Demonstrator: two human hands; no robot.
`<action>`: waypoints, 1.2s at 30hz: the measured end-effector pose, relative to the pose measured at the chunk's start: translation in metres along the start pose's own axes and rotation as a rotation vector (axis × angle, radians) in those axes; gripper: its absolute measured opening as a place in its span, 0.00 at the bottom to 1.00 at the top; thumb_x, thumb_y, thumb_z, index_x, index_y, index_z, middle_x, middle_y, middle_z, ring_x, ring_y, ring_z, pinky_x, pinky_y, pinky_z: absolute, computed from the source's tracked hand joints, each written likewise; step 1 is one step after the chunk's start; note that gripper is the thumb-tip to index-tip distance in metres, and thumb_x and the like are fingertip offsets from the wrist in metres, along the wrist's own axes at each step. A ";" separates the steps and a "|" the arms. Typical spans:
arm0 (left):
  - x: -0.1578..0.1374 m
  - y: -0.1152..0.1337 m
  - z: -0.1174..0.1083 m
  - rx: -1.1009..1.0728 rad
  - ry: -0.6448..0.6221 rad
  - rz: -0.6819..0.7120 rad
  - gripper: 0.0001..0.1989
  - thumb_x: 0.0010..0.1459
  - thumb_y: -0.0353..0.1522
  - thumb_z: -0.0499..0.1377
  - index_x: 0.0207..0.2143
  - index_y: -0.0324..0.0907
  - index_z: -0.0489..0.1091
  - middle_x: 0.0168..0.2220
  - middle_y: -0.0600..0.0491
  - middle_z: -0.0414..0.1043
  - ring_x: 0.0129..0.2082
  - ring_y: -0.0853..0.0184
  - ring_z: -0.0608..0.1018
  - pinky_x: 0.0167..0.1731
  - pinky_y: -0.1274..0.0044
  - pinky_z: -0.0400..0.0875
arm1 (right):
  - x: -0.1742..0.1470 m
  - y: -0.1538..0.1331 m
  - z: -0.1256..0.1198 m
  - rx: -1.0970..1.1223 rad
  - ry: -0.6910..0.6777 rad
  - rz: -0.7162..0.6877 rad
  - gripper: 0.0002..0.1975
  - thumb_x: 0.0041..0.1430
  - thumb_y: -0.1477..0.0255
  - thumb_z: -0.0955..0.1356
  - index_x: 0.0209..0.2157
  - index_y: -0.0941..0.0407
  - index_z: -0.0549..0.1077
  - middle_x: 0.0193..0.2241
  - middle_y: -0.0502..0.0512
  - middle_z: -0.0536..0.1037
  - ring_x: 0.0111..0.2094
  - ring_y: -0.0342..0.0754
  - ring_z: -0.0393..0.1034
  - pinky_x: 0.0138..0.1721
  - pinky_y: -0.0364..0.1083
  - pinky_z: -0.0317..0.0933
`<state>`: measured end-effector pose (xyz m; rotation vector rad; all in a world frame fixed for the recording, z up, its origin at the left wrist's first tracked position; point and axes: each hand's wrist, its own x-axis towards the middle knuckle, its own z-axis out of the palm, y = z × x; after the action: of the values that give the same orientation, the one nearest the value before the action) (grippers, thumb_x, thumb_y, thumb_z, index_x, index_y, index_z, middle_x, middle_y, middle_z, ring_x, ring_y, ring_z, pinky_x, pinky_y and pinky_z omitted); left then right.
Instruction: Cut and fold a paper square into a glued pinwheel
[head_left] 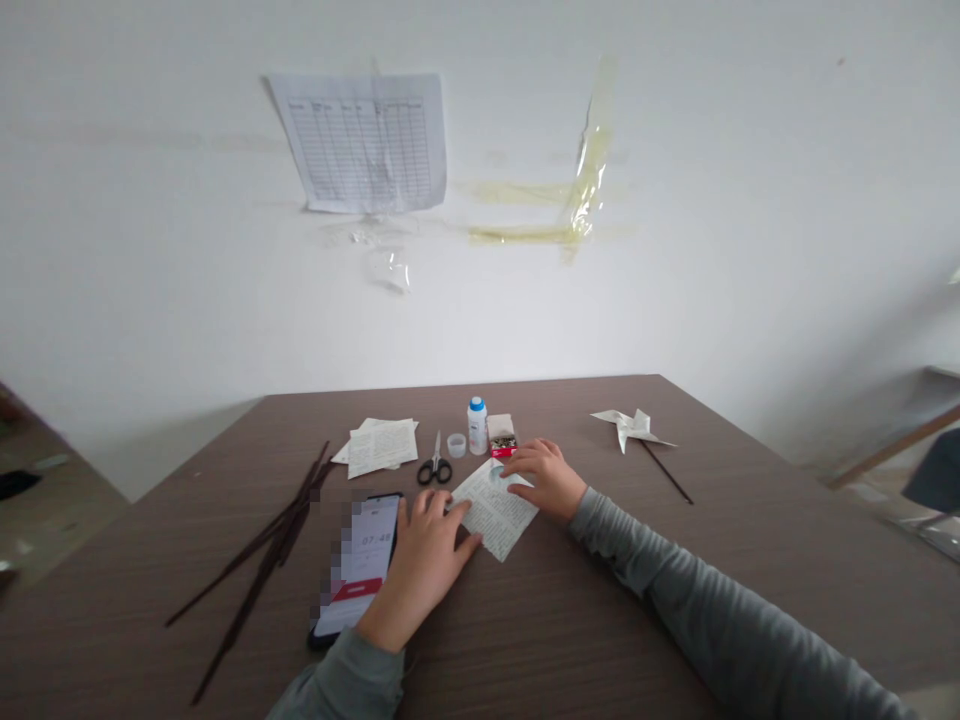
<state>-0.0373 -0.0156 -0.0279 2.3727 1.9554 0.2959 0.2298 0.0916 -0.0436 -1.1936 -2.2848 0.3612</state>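
Observation:
A square of printed paper (pixel 496 520) lies turned like a diamond on the table. Its left corner is under the fingertips of my left hand (pixel 424 560), which rests with fingers spread beside a phone. My right hand (pixel 549 482) reaches over the upper right edge of the sheet, thumb and fingers apart and touching it. Near those fingertips the paper has a pale bluish round patch (pixel 495 474); I cannot tell whether it is printed or a separate object. The phone (pixel 364 560) shows a timer-like screen and a red button.
Behind the sheet are black-handled scissors (pixel 434 470), a clear cap (pixel 457 446), a white bottle (pixel 477 428) with blue lid and a red box of pins (pixel 502 440). Left are paper squares (pixel 382 447) and dark sticks (pixel 262 560). A paper pinwheel (pixel 634 427) lies right.

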 end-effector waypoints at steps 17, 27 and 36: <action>0.003 0.010 -0.003 -0.029 -0.056 -0.009 0.22 0.82 0.33 0.70 0.73 0.51 0.90 0.79 0.41 0.86 0.84 0.32 0.79 0.86 0.32 0.69 | -0.040 -0.011 0.001 -0.199 -0.205 -0.111 0.21 0.67 0.59 0.89 0.59 0.47 0.96 0.59 0.63 0.95 0.68 0.71 0.86 0.88 0.89 0.55; 0.004 0.011 -0.002 -0.052 -0.028 -0.001 0.21 0.80 0.32 0.71 0.70 0.52 0.92 0.77 0.41 0.88 0.82 0.34 0.82 0.85 0.33 0.72 | -0.039 -0.015 -0.001 -0.203 -0.199 -0.092 0.15 0.72 0.64 0.85 0.58 0.48 0.95 0.59 0.62 0.96 0.70 0.70 0.84 0.89 0.88 0.54; 0.004 0.013 -0.005 -0.065 -0.041 -0.006 0.20 0.82 0.33 0.69 0.70 0.49 0.91 0.78 0.40 0.88 0.83 0.34 0.81 0.85 0.34 0.71 | -0.043 -0.005 0.009 -0.189 -0.117 -0.056 0.25 0.64 0.80 0.76 0.56 0.43 0.94 0.59 0.56 0.97 0.73 0.68 0.85 0.92 0.82 0.49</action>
<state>-0.0250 -0.0141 -0.0209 2.3144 1.9045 0.3028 0.2415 0.0536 -0.0626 -1.2252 -2.4931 0.2027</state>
